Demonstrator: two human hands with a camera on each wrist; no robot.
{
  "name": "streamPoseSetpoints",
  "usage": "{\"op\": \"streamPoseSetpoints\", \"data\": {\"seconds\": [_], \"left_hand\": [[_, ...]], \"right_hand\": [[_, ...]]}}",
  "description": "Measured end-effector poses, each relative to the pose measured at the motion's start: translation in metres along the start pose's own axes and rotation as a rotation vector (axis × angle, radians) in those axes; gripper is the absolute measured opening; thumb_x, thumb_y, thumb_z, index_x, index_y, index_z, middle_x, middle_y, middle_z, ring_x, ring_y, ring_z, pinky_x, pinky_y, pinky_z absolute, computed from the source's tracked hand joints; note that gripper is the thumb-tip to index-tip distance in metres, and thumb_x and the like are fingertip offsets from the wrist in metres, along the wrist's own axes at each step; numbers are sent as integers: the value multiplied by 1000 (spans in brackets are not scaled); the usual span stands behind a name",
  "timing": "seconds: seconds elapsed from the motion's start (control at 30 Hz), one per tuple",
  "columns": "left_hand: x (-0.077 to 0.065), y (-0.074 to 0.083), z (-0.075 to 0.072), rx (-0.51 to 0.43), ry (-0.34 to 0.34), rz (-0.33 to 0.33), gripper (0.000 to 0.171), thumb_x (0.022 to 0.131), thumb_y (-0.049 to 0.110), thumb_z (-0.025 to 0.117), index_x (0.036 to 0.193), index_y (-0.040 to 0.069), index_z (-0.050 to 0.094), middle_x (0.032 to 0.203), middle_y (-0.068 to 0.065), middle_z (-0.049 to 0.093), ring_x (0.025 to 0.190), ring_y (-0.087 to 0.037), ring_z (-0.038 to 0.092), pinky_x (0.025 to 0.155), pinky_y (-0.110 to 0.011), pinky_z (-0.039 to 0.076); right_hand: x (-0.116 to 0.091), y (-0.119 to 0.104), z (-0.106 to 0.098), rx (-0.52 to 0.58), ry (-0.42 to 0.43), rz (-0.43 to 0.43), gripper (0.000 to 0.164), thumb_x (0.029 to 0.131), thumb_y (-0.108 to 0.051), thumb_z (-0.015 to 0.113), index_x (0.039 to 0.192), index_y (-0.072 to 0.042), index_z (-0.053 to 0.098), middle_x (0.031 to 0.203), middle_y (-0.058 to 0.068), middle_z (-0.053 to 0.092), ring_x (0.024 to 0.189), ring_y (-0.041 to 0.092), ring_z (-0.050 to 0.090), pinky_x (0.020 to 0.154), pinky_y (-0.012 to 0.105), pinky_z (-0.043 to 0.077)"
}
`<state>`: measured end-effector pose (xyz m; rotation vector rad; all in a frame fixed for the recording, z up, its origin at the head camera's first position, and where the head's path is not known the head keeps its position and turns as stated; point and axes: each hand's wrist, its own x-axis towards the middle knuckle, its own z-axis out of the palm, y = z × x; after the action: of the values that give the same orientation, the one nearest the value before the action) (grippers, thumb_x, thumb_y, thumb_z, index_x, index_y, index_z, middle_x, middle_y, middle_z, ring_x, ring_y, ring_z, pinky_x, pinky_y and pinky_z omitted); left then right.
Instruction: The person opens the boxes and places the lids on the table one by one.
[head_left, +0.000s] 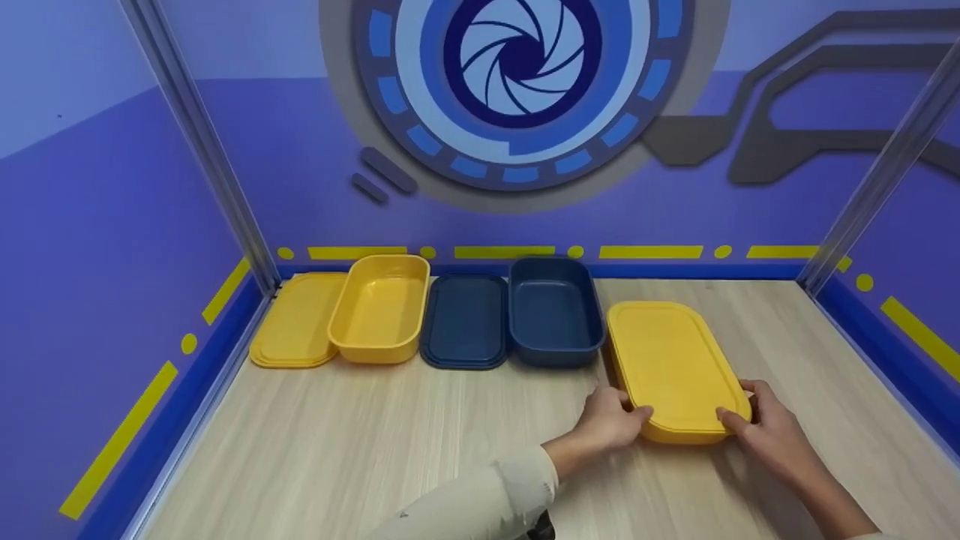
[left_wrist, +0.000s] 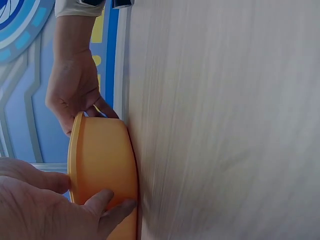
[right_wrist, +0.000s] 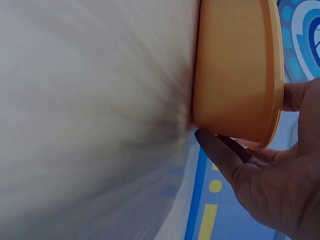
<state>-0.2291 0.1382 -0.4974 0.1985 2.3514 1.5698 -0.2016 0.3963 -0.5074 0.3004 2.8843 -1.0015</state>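
Observation:
A yellow lidded food container (head_left: 671, 364) sits at the right of the table, its yellow lid on top. My left hand (head_left: 611, 420) grips its near left corner, thumb on the lid's edge and fingers along the side wall, as the left wrist view also shows. At the near right corner, my right hand (head_left: 772, 431) holds the container with the thumb over the lid and fingers around the side. In the right wrist view the container's wall (right_wrist: 232, 65) stands by the tabletop, with fingertips (right_wrist: 204, 136) low at its corner.
Left of the held container stand an open dark blue container (head_left: 555, 311), a dark blue lid (head_left: 465, 322), an open yellow container (head_left: 381, 307) and a yellow lid (head_left: 300, 321) in a row. Behind them rises a patterned blue wall (head_left: 660, 210); metal posts mark the corners.

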Motion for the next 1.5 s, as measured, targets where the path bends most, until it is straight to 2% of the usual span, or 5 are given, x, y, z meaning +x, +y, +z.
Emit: {"op": "streamPoseSetpoints", "data": {"seconds": [0.17,0.63,0.93,1.2,1.5], "left_hand": [[-8,-3,-2,-8,-7,-24,15,99,21,76,94,8,80,72,6,53,69,-8,48,62,-21,40],[-22,-3,-5,-43,-78,-52,12,98,20,78,96,10,82,72,6,61,65,-7,52,58,-20,42],[-31,-10,-3,-40,-66,-9,12,98,19,77,93,8,80,70,7,55,65,-6,49,59,-19,40],[-33,-10,-2,-40,-69,-22,14,98,21,78,90,10,80,68,7,53,65,-6,48,58,-20,38],[-33,-13,-3,-56,-82,-16,12,99,22,77,95,12,81,73,7,59,68,-6,50,61,-20,41]], "right_hand": [[-5,-1,-2,-35,-53,-2,78,106,-48,61,150,8,30,125,26,62,108,28,62,90,37,54],[-19,1,-6,-70,-102,-59,74,104,-47,63,144,8,31,126,25,64,103,21,61,77,23,50],[-21,0,-5,-79,-158,-14,78,103,-49,63,143,10,29,123,26,63,103,25,61,82,32,52],[-22,0,-5,-80,-146,-19,79,103,-48,63,144,10,29,126,28,63,106,26,63,85,35,54],[-23,1,-5,-50,-160,-8,83,104,-51,61,147,11,27,130,31,61,110,29,63,87,35,56]]}}
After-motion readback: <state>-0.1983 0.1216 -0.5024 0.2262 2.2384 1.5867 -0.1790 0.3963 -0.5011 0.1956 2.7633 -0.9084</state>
